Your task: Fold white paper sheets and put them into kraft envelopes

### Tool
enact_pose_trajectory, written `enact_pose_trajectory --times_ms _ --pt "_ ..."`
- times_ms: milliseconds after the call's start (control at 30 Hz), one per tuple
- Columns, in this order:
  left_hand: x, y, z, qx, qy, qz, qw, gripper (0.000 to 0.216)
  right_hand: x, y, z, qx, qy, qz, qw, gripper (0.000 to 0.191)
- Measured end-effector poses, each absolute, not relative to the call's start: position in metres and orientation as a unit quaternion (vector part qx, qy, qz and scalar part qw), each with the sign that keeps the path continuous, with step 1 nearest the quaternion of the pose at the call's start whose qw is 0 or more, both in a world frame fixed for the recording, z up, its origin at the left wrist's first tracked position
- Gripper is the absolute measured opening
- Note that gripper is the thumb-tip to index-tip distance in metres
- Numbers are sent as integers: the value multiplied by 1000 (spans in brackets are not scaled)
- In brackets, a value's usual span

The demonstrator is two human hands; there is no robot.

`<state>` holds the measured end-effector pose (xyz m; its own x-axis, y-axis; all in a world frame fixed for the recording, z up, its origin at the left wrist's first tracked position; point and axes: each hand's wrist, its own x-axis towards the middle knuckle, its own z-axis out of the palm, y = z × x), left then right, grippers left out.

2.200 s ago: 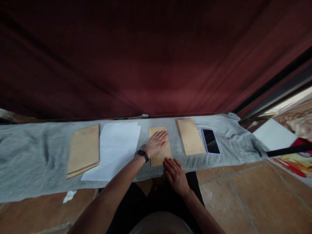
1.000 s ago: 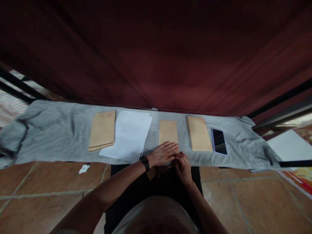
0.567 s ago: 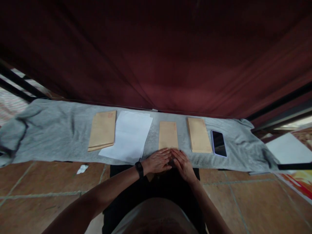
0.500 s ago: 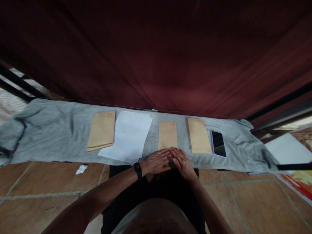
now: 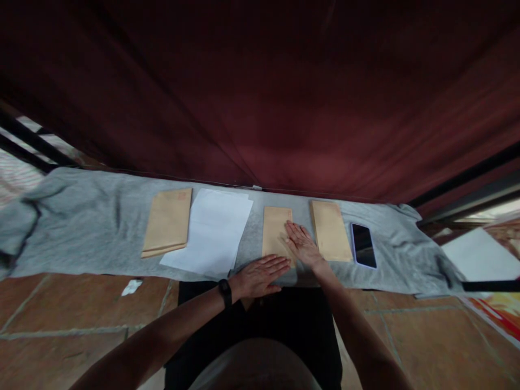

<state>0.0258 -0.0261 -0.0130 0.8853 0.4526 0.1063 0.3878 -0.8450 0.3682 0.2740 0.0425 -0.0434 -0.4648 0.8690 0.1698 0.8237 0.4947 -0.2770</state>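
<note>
A single brown envelope (image 5: 274,229) lies lengthwise on the grey cloth (image 5: 81,227) in front of me. My left hand (image 5: 260,275), a black band on its wrist, lies flat with fingers stretched over the envelope's near end. My right hand (image 5: 303,244) rests flat and open on the envelope's right half, fingers pointing away from me. Neither hand holds anything.
Left of the envelope lie white paper sheets (image 5: 211,232) and a stack of brown envelopes (image 5: 167,222). To the right sit another envelope stack (image 5: 331,230) and a dark phone (image 5: 362,245). A dark red curtain (image 5: 260,97) hangs behind; tiled floor (image 5: 60,309) lies on my side.
My right hand has slid forward from the envelope's near end up onto its right half. My left hand stays flat at the near end.
</note>
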Motion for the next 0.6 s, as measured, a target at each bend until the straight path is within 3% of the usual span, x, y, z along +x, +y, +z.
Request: enact_pose_trajectory --times_ms 200,600 --pt "26 -26 -13 957 222 97 162 65 265 40 -42 -511 -845 49 151 58" --pt "22 -30 -29 955 233 123 133 62 281 -25 -27 -415 -895 106 123 55"
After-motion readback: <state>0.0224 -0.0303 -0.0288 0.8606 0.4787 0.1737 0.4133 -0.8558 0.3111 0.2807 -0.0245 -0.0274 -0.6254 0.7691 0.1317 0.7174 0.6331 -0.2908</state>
